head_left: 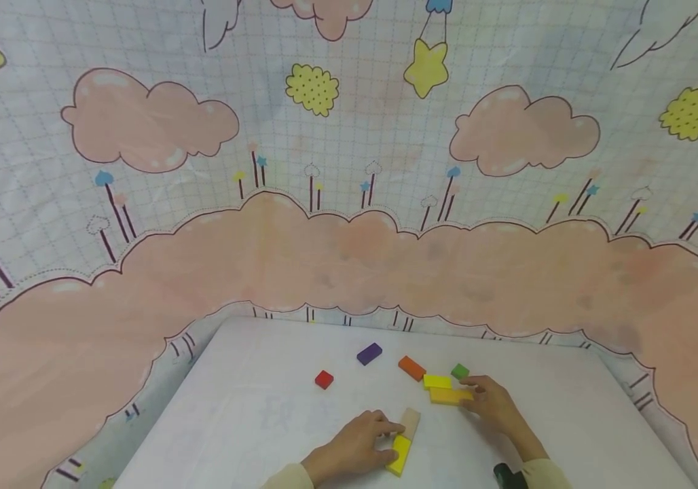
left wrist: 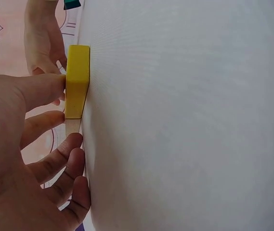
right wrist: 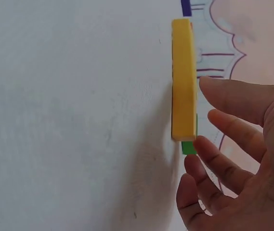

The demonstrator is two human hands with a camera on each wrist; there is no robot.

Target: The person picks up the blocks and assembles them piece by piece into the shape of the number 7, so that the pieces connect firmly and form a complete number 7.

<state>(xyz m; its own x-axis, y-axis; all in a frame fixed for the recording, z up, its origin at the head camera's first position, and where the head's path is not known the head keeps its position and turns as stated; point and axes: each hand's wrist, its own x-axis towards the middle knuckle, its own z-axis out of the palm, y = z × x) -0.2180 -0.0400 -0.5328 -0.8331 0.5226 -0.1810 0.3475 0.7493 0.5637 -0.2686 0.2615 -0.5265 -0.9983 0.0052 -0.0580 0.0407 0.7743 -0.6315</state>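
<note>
In the head view my left hand [head_left: 358, 441] touches a yellow block [head_left: 400, 455] at the front. Its thumb lies against the yellow block [left wrist: 77, 82], and the index fingertip is near the joint with a plain wooden block [head_left: 411, 422], placed end to end with it. The other fingers of the left hand [left wrist: 35, 144] are loosely bent. My right hand [head_left: 492, 404] is at the right end of a long yellow-orange block [head_left: 447, 396]. From the right wrist, its thumb and fingers [right wrist: 230, 98] are spread beside the yellow-orange block [right wrist: 183, 79], not gripping it.
A short yellow block [head_left: 437, 382] lies right behind the yellow-orange one. Farther back are an orange block [head_left: 412, 367], a green block [head_left: 460, 371], a purple block [head_left: 369, 353] and a red block [head_left: 324, 379]. All lie on a white table [head_left: 251, 407] before a patterned cloth [head_left: 324, 265].
</note>
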